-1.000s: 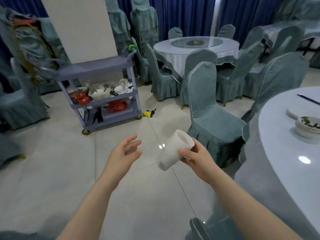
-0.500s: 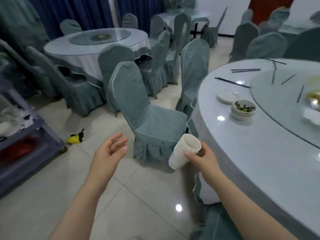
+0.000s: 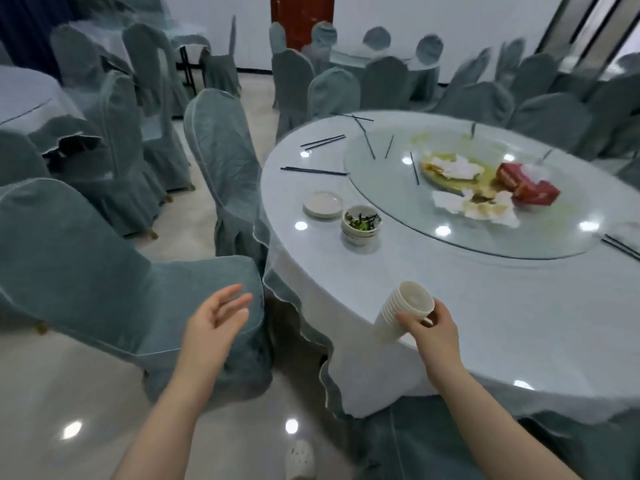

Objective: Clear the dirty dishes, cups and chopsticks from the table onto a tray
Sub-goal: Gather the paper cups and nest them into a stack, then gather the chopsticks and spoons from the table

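Your right hand (image 3: 431,329) grips a stack of white cups (image 3: 403,310) near its rim, fingers and thumb curled round it, with the stack tilted so the open mouth faces up and toward you; it sits over the near edge of the round table (image 3: 485,306), just left of and above your knuckles. Your left hand (image 3: 214,323) holds nothing: the fingers are spread and relaxed, palm turned inward, hovering in front of the seat of a covered chair (image 3: 104,271), well apart from the cups. Farther out on the tablecloth, beyond the cups, a small bowl (image 3: 361,226) with dark green scraps stands just beside an empty saucer (image 3: 323,204), the saucer to its left and a little farther from you. Dark chopsticks (image 3: 313,171) lie scattered past these, some on the cloth and some on the glass turntable (image 3: 450,237). On that turntable sit crumpled napkins (image 3: 476,206) over yellowish smears, and next to them red packets (image 3: 528,185); their printing is too blurred to read, and no other writing can be made out. More chopsticks (image 3: 620,245) lie at the table's right edge. Other covered chairs and tables fill the room behind.
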Motion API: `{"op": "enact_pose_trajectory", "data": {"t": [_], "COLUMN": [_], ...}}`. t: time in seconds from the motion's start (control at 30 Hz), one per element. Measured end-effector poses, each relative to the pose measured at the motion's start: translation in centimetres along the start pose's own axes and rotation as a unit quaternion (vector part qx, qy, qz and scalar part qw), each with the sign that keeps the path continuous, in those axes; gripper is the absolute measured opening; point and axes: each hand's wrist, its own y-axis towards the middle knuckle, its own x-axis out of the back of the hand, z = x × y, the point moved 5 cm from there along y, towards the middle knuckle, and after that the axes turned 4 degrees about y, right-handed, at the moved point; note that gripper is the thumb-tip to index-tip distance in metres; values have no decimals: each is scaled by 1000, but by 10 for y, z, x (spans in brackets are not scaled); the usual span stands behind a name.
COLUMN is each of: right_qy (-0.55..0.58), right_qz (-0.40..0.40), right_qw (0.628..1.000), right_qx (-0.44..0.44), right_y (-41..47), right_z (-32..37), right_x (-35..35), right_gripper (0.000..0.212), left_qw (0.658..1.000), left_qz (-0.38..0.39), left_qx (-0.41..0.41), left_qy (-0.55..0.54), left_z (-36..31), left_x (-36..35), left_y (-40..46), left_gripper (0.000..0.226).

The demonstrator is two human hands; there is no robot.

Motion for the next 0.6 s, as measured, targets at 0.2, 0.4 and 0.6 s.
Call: {"op": "enact_pose_trajectory", "data": {"t": [0.2,0.4,0.6], "right_qy": [-17,-30,-77], "right_qz": [-77,-94,-86], "right_qw": [997,995,993], "right_qx": [4,4,-3], "right_y": [87,180,232], "right_z": [-5,5,14], "right_x": [-11,-36,-55], "right_gripper": [55,57,57], "left_qw": [999,998,996], "left_qz": [39,49,75], "left_qx": [22,23,40], "left_qy": [-6,9,-1], "left_z": [11,9,8], "left_x": [-28,-51,-92], "left_y": [85,188,274], "left_gripper": [32,32,32]}}
